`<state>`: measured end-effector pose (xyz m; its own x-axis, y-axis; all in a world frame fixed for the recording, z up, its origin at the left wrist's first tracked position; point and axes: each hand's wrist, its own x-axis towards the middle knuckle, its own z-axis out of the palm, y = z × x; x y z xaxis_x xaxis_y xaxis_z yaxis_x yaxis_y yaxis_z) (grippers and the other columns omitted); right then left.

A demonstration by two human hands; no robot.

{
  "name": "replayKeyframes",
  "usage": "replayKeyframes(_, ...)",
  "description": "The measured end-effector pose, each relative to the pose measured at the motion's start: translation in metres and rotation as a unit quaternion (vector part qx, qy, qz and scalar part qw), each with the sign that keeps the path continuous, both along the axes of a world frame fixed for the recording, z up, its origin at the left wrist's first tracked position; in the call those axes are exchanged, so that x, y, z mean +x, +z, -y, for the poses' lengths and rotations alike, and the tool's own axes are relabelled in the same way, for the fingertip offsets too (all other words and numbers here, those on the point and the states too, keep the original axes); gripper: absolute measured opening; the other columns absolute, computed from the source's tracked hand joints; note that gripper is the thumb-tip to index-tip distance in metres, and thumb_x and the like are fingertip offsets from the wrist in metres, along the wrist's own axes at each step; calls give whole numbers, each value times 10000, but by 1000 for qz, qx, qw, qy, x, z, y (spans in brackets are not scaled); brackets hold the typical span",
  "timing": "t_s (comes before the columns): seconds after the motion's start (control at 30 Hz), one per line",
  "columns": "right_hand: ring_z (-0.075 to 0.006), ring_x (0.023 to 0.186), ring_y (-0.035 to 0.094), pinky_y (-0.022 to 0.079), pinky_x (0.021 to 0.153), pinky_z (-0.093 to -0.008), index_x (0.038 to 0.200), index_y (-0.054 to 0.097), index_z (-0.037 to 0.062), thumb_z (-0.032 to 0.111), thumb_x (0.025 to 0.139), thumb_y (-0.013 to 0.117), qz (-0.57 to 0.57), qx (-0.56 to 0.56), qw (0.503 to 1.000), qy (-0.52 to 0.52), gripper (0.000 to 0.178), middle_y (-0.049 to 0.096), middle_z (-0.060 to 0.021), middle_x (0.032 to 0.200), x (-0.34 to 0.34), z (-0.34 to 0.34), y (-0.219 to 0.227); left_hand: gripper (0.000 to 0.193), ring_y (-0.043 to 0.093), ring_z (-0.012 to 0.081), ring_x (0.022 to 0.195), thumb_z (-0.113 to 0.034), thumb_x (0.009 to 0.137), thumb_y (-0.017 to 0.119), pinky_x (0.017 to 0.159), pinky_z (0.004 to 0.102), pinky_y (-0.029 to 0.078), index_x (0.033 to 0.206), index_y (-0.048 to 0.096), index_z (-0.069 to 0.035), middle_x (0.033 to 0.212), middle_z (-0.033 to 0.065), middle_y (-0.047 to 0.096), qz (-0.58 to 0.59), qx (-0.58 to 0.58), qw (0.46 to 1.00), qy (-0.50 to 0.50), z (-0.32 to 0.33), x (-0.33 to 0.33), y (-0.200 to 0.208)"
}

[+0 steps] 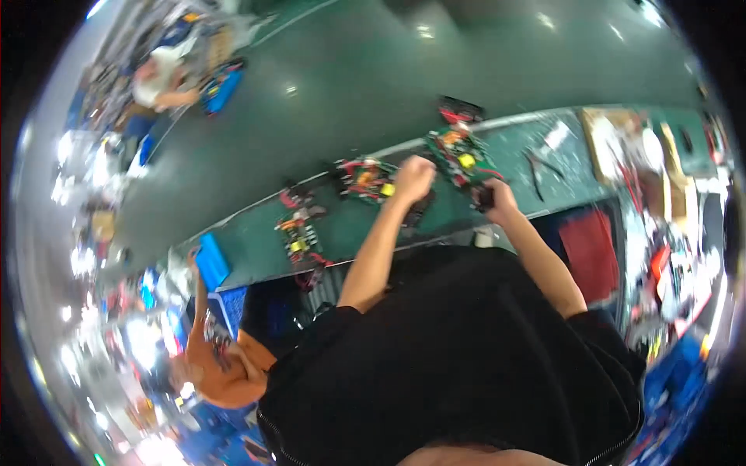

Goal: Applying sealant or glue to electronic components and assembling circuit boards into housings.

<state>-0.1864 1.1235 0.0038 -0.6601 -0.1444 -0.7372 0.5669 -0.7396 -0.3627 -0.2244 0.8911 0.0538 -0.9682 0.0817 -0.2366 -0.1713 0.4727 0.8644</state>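
My left hand (414, 180) is closed in a loose fist over the bench, its fingertips turned out of sight. Just left of it lies a green circuit board (363, 177) with a yellow block and wires. My right hand (503, 200) grips a small dark part (486, 197) near the bench's front edge. A second circuit board (454, 151), with a yellow block and a red wire, lies between and beyond my hands. Behind that board sits a black and red piece (460, 109). Blur hides finer detail.
Another wired board (297, 237) lies farther left on the green bench (256, 256). Pliers (542, 172) rest to the right, near a wooden tray (602, 144) of supplies. At left, a person in orange (221, 373) works beside a blue bin (211, 262); another person (159, 85) stands across.
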Motion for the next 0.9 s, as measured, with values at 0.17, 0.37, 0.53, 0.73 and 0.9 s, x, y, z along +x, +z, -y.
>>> replayKeyframes(0.17, -236, 632, 564, 454, 563, -341, 755, 525, 12, 49, 707, 538, 72, 57, 991, -94, 62, 554, -102, 686, 18, -7, -22, 196, 600, 356, 836, -193, 801, 518, 734, 445, 469, 855, 574, -14, 837, 175, 624, -139, -140, 976, -88, -34, -57, -17)
replayKeyframes(0.37, -223, 671, 584, 476, 569, -331, 797, 513, 9, 61, 731, 531, 60, 86, 991, -85, 86, 571, -105, 750, 29, 4, -10, 224, 577, 385, 869, -125, 772, 534, 763, 446, 482, 941, 535, 23, 940, 227, 560, -117, -275, 946, -124, -35, -87, -61)
replayKeyframes(0.53, -230, 729, 601, 508, 614, -329, 871, 501, -15, 48, 750, 514, 55, 125, 989, -59, 137, 590, -123, 834, 35, -8, -9, 229, 575, 378, 884, -102, 752, 573, 776, 445, 481, 937, 537, 26, 968, 221, 548, -95, -337, 933, -84, -50, -83, -73)
replayKeyframes(0.73, -228, 779, 608, 515, 662, -340, 929, 530, -32, 42, 746, 510, 7, 181, 983, -10, 199, 603, -118, 871, 14, -12, -3, 189, 571, 394, 882, -85, 749, 567, 780, 451, 479, 894, 556, 37, 939, 233, 561, -47, -293, 952, -72, -35, -103, -72)
replayKeyframes(0.9, -243, 877, 605, 502, 794, -369, 949, 543, -23, 44, 716, 480, -27, 163, 985, -47, 250, 609, -133, 986, 4, -25, 5, 298, 569, 365, 913, -114, 683, 644, 802, 407, 491, 929, 594, 47, 975, 226, 569, -42, -344, 936, -62, -54, -79, -48)
